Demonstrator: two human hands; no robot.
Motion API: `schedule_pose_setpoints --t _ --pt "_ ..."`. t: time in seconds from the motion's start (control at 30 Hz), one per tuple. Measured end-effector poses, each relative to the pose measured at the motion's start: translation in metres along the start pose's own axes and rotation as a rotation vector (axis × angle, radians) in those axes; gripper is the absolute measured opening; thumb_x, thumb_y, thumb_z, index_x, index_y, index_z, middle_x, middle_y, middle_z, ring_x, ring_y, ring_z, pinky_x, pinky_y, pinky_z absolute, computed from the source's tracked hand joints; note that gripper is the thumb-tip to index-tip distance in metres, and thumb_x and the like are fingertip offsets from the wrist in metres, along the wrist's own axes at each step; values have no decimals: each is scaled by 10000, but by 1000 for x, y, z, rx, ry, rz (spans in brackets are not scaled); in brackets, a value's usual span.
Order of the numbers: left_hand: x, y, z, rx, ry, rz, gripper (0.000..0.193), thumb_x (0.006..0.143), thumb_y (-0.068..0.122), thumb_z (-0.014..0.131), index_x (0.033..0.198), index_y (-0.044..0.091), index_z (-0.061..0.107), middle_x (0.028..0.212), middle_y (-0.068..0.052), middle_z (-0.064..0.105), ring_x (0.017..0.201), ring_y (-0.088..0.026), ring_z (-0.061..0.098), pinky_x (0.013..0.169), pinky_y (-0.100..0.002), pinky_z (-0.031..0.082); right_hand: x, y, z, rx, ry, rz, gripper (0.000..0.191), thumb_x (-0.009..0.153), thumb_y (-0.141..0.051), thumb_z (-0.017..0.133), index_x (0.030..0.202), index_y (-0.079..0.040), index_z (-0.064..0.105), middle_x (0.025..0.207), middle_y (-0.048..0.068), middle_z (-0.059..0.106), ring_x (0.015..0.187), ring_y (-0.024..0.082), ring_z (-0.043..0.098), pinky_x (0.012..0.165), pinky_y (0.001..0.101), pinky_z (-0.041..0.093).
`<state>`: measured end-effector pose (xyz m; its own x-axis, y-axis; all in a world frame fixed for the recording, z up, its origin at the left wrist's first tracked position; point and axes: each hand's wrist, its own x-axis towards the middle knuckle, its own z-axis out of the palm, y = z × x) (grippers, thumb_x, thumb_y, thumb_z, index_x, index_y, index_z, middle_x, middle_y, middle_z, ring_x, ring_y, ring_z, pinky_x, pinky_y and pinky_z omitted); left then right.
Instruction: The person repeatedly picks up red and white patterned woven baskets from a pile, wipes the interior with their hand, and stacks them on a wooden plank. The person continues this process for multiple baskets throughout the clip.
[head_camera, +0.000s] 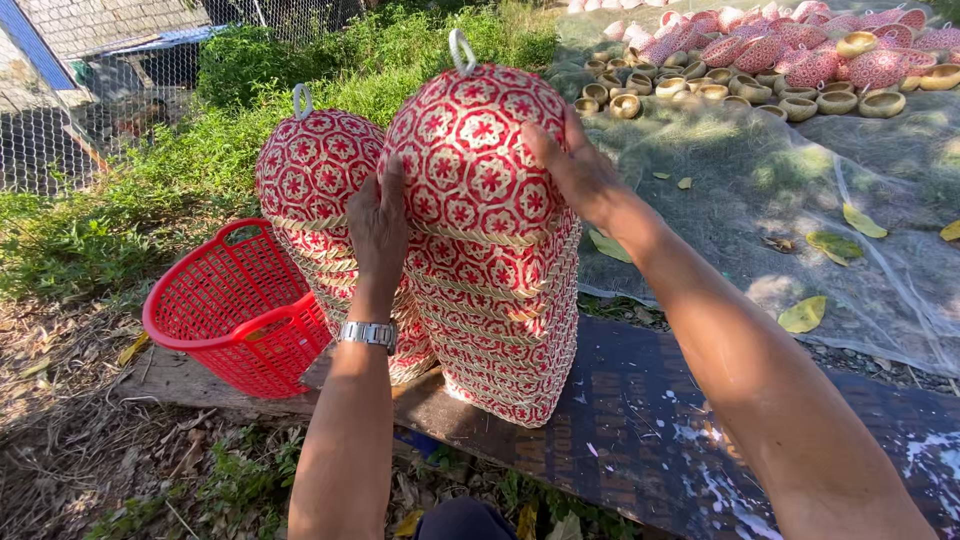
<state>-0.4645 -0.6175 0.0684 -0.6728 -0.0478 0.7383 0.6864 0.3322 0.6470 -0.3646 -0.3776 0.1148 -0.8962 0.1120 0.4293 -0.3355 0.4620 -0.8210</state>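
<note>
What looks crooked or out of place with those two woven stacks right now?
The front stack of red woven domes leans, its layers stepped unevenly; both hands grip its top dome. The rear stack also tilts left. The red plastic basket lies tipped on its side.

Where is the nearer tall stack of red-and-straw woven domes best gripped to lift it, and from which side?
Probably low on the nearer woven stack, palms on opposite flanks: the left hand and right hand clasp only the top dome, which may lift off alone.

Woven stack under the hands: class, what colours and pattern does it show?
Stack: red and cream star-flower hexagons, head view.
</note>
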Motion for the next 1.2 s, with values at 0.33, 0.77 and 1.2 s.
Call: schedule_pose_setpoints --t 0.33,0.77,1.2 --pt "-20 -25 8 -226 -97 -215 717 1056 643 455 1118 -48 635 989 -198 580 898 -271 529 810 -463 468 2 35 17 -327 102 -80 1203 841 -899 395 1642 -67 60 1640 259 311 1513 400 337 1225 461 273" --pt "-24 -26 18 -291 -92 -85 729 1023 621 446 1367 -10 570 1287 -178 652 1168 -284 629 1034 -429 482 -18 55 23 -363 110 70 1232 782 -910 351 1662 -130 -16 1632 276 305 1482 429 366 1215 446 306" --pt "-77 -21 38 -26 135 144 664 1126 470 405 1557 -34 380 1591 -275 368 1516 -420 363 1240 -556 351 -115 122 -65 -472 -127 88 871 911 -669 501 1578 -131 350 1681 170 259 1532 335 314 1193 433 308"
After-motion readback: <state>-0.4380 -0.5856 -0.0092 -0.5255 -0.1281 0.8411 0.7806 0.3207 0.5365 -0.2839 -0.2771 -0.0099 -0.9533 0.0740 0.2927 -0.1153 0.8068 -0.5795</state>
